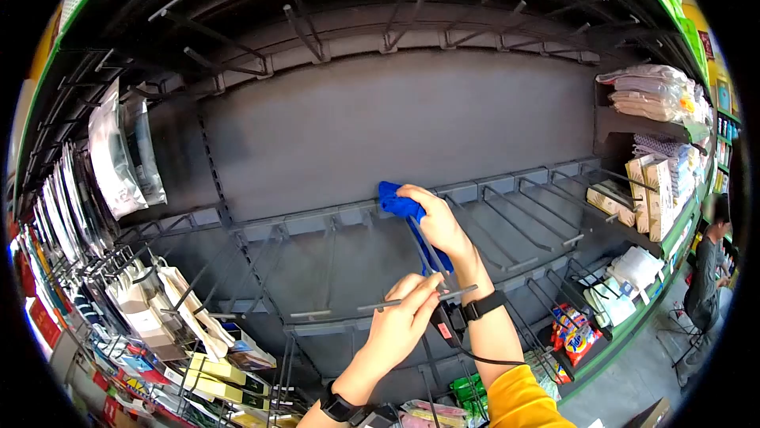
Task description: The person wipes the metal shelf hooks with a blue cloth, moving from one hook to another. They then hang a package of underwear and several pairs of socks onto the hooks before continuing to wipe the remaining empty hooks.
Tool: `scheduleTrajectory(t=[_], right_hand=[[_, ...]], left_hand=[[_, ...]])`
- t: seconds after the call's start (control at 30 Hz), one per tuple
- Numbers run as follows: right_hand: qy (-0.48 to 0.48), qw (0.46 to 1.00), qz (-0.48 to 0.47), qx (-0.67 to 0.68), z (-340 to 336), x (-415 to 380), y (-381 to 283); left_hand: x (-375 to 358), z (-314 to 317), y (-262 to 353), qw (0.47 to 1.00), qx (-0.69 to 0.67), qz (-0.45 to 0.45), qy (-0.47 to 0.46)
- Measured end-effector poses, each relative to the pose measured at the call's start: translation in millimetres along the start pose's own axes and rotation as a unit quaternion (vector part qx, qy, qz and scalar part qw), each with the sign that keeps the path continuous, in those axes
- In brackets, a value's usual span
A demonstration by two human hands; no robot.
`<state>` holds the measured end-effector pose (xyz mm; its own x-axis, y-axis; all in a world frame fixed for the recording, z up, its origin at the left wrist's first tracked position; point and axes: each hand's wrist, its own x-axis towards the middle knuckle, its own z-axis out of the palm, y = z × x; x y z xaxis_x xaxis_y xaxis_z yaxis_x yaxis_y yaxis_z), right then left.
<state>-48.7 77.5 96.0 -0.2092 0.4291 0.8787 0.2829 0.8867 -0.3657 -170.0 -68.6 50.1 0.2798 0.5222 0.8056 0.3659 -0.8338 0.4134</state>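
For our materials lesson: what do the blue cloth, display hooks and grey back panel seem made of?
Blue cloth: probably soft, matte fabric, since it bunches in the right hand.
Display hooks: likely dark coated metal; slim, straight rods with faint highlights.
Back panel: perhaps painted metal, smooth and low-sheen, though board is possible.

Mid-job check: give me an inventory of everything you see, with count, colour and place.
Cloth: one, blue, centre
Hooks: many, dark grey, upper and lower rows
Back panel: one, grey, behind the hooks
Clear pouches: at least two, whitish, hanging upper left
Packets: several, beige, lower left
Boxes: several, yellow, lower left
Packs: count unclear, green, bottom
Tide packet: at least one, red-orange, lower right
Cartons: several, pale, right
Wrapped goods: several, whitish, upper right
Other person: one, dark sleeve, far right
Wristbands: two, black, on the wearer's wrists
Sleeve: one, yellow, right arm
Left hand: one, bare, at a hook's front end
Right hand: one, bare, gripping the cloth
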Motion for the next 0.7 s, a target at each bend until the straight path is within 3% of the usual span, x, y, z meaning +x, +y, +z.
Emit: scheduleTrajectory(t=[0.03, 0.1, 0.17, 0.3, 0.53, 0.6, 0.7], right_hand=[[0.001, 1.0, 0.005, -0.002, 4, -5, -1], [0.117, 0.993, -0.008, -0.005, 14, -14, -7], [0.12, 0.992, -0.016, 0.023, 11, -21, -6], [-0.014, 0.997, 0.01, 0.074, -8, -23, -18], [-0.001, 0.986, -0.02, 0.168, -17, -52, -37], [-0.015, 0.976, -0.032, 0.213, -26, -58, -41], [-0.026, 0.971, -0.048, 0.232, -31, -63, -59]], left_hand=[[0, 0, 2, 1.0, 0.006, -0.008, 0.0], [0, 1, -1, 1.0, 0.006, 0.005, 0.009], [-2, 1, 2, 1.0, 0.011, 0.005, 0.001], [-1, 3, -1, 1.0, -0.016, -0.007, 0.008], [-8, 2, 5, 1.0, -0.009, -0.018, -0.007], [-14, 3, 19, 0.986, -0.143, -0.085, -0.005], [-25, 5, 8, 0.981, -0.176, -0.071, 0.037]])
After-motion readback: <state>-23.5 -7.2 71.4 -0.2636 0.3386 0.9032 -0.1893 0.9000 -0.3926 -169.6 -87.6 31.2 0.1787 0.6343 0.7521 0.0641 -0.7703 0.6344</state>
